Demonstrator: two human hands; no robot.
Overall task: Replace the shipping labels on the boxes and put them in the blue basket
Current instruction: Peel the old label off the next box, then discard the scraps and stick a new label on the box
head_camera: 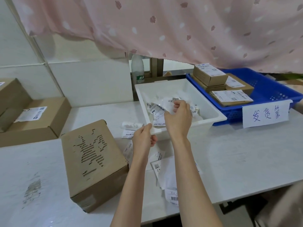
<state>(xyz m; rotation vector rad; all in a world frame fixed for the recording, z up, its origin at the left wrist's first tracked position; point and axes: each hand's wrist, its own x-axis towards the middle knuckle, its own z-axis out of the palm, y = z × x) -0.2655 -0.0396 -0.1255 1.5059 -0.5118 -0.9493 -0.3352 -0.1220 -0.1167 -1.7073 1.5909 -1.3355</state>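
Relabelled boxes [211, 76] sitting in blue basket [275, 94]; stripped box [93, 161] awaiting label; right hand [178, 117] fingers pinching scraps [157, 112], left hand [142, 138] gripping bin [218, 115].

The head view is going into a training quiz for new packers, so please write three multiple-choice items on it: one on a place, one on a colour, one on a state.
1. Where is the white bin?
A. Left of the blue basket
B. On the floor
C. On top of the stacked boxes

2. What colour is the curtain above the table?
A. Green
B. Pink
C. Black

3. What state is the top of the box nearest the person in?
A. It bears a whole label
B. It is cut open
C. Its label is torn off, leaving scraps

Answers: 1 A, the bin sits on the table just left of the basket. 2 B, the cloth is pale pink with small marks. 3 C, only ragged strips remain on the cardboard, while the right hand holds crumpled paper over the bin and the left hand grips the bin's corner.
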